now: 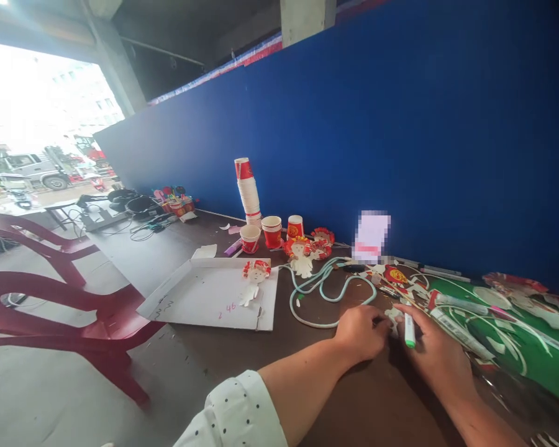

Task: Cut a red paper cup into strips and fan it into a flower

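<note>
My right hand [431, 347] is closed around a white marker with a green end [409, 329], which points down toward the brown table. Close beside it, my left hand [361, 334] has its fingers curled inward; whatever they hold is hidden. Between the two hands lies a small white paper piece [394, 315], partly covered by fingers. A light blue cord [317, 292] loops on the table just beyond my left hand. Paper dolls with red fringed hair stand or lie further off, one doll [301, 256] by the cups and another doll [254, 282] on a white board [190, 298].
Red-and-white paper cups [272, 231] and a tall stack of cups [249, 195] stand against the blue partition [377, 112]. Paper scraps, pens and a green sheet [489, 316] crowd the right side. Red plastic chairs [74, 310] are at left.
</note>
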Demonstrator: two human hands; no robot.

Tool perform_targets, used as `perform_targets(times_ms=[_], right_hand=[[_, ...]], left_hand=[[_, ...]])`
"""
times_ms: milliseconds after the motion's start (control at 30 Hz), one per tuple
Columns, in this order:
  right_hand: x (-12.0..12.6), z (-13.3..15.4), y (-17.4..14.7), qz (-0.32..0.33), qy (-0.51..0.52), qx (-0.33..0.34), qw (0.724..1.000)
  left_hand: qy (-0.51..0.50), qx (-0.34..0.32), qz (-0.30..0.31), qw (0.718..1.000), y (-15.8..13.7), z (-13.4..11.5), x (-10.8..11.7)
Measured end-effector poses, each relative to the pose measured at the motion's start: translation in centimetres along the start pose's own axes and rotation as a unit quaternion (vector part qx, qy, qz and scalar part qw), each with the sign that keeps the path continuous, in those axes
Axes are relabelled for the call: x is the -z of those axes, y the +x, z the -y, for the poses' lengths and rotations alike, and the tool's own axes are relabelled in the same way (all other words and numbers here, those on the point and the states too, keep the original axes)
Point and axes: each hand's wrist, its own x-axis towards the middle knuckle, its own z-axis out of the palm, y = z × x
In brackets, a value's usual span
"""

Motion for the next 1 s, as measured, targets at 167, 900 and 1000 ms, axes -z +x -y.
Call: perform_targets(times_ms=[167,900,1000], right_hand=[[-0.12,-0.04,0.02,0.004,-0.008,-0.001,1.0],[-0.18,-0.53,0.03,-0.007,-0.001,0.022,1.0],[-0.11,-0.47,-0.02,-0.012,0.0,0.021,1.0]], left_hand=[[0.005,0.006,0.0,1.0,0.02,0.07,-0.08],[-0.002,0.007,-0.005,1.0,0.13,0.29,-0.44],[0.003,0.009,0.003,1.0,0.09,0.25,-0.37]])
